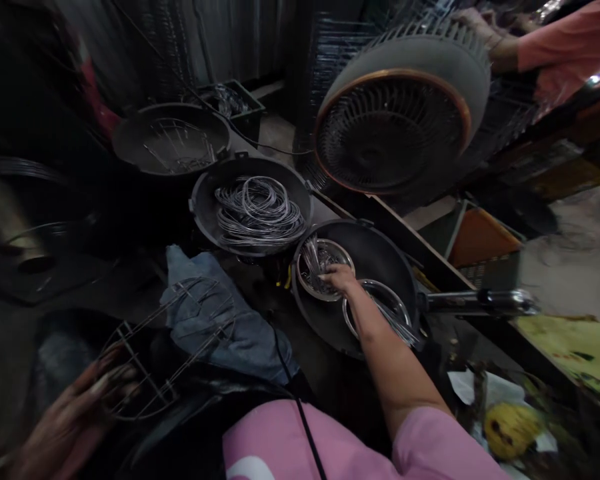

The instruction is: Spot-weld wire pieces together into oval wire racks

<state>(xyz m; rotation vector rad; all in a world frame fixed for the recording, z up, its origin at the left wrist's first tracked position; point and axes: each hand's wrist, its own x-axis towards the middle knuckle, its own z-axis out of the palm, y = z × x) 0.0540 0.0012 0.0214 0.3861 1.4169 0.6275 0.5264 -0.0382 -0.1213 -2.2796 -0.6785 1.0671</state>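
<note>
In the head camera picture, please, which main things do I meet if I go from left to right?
Left hand → coiled wires → right hand → yellow round object with dark spots.

Single head-worn view, looking forward and steeply down from above the pink shirt [300, 440], lap close, pans [380, 257] within arm's reach

The far pan [130, 143], dark and round, bears loose wire pieces [198, 162]; the middle pan [203, 215], a heap of coiled wire [260, 213]; the near pan [387, 257], two metal bowls [349, 252] side by side. What lies beneath all three pans is too dark to make out
</note>
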